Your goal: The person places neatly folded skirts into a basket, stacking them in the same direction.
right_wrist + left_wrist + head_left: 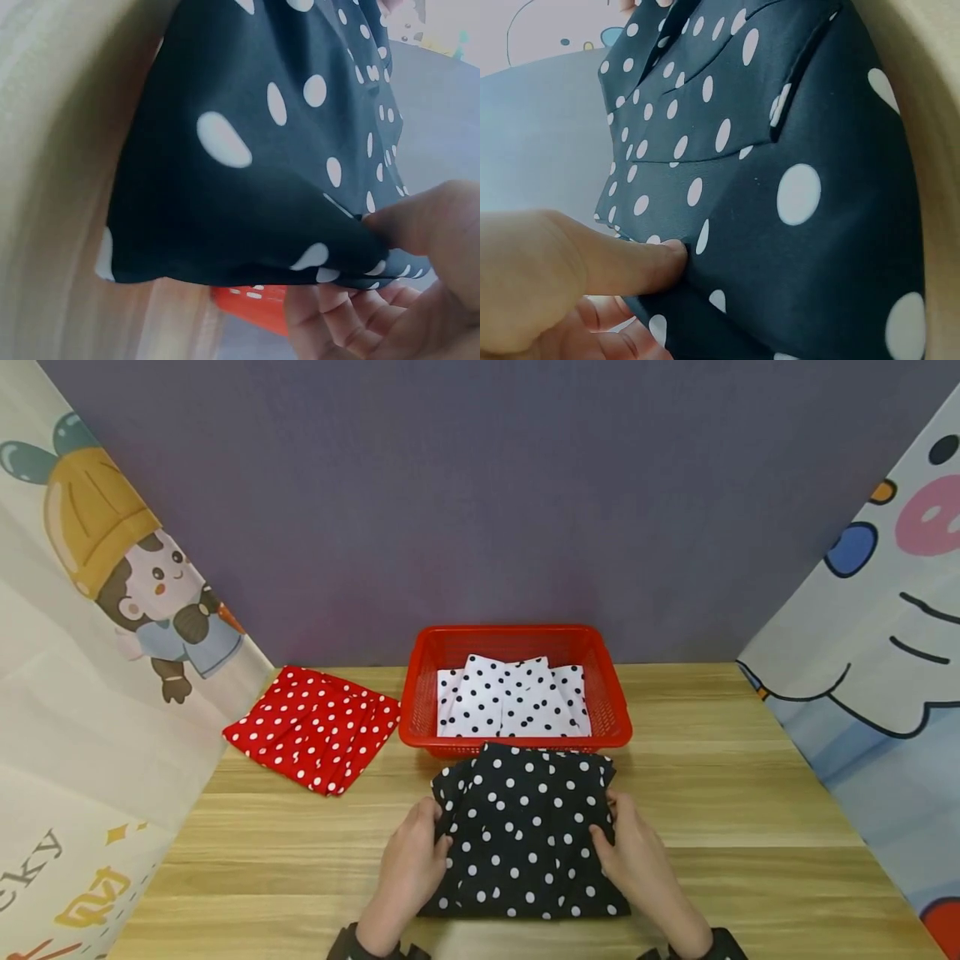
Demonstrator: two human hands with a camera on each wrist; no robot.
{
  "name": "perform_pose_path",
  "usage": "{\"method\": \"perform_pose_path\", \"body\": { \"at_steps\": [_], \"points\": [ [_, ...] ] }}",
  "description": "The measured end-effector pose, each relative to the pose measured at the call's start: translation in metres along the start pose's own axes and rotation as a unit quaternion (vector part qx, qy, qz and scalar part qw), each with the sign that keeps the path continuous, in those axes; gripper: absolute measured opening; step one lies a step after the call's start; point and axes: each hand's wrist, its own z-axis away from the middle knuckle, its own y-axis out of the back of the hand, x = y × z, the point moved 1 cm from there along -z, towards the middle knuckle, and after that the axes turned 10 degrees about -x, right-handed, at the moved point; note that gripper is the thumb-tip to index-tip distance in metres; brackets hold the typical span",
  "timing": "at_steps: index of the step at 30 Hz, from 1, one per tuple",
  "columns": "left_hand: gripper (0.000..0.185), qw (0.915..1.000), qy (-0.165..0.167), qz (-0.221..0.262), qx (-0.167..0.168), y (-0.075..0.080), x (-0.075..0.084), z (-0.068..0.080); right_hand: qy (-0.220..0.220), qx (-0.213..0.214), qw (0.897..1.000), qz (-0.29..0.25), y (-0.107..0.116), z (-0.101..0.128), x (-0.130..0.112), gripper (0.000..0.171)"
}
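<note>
A folded black cloth with white polka dots (525,852) is held between both hands, in front of the red basket. On its left edge, my left hand (412,856) pinches the fabric, thumb on top and fingers beneath, as the left wrist view shows with the thumb (645,266) pressed on the cloth. My right hand (637,852) pinches the opposite edge the same way; in the right wrist view its fingers (345,319) curl under the cloth. The cloth's far edge overlaps the basket's front rim in the head view.
The red plastic basket (615,727) stands at the back of the wooden table (750,793). Inside it lies a folded white cloth with black dots (517,702). A folded red cloth with white dots (318,727) lies left of the basket. A grey panel (480,510) rises behind.
</note>
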Motion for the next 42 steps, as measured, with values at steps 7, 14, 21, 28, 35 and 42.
{"method": "perform_pose_path", "body": {
  "at_steps": [7, 14, 21, 28, 35, 42],
  "points": [
    [0.033, 0.9993, -0.017, -0.008, 0.031, 0.008, 0.005, -0.006, 0.032, 0.045, 0.998, 0.003, 0.008, -0.005, -0.004, 0.050],
    [0.034, 0.9979, -0.032, -0.013, 0.054, 0.018, 0.013, -0.016, 0.040, 0.052, 0.998, 0.003, 0.018, -0.017, -0.007, 0.051],
    [0.033, 0.9953, -0.048, -0.025, 0.080, 0.027, 0.019, -0.029, 0.055, 0.056, 0.997, 0.008, 0.025, -0.033, -0.011, 0.051],
    [0.032, 0.9925, -0.063, -0.043, 0.096, 0.035, 0.023, -0.043, 0.049, 0.040, 0.998, 0.005, 0.033, -0.052, -0.014, 0.049],
    [0.032, 0.9919, -0.069, -0.062, 0.087, 0.046, 0.028, -0.057, 0.071, 0.041, 0.997, 0.007, 0.041, -0.068, -0.018, 0.049],
    [0.031, 0.9902, -0.088, -0.061, 0.090, 0.056, 0.031, -0.073, 0.076, 0.034, 0.996, 0.017, 0.052, -0.085, -0.023, 0.047]
  ]
}}
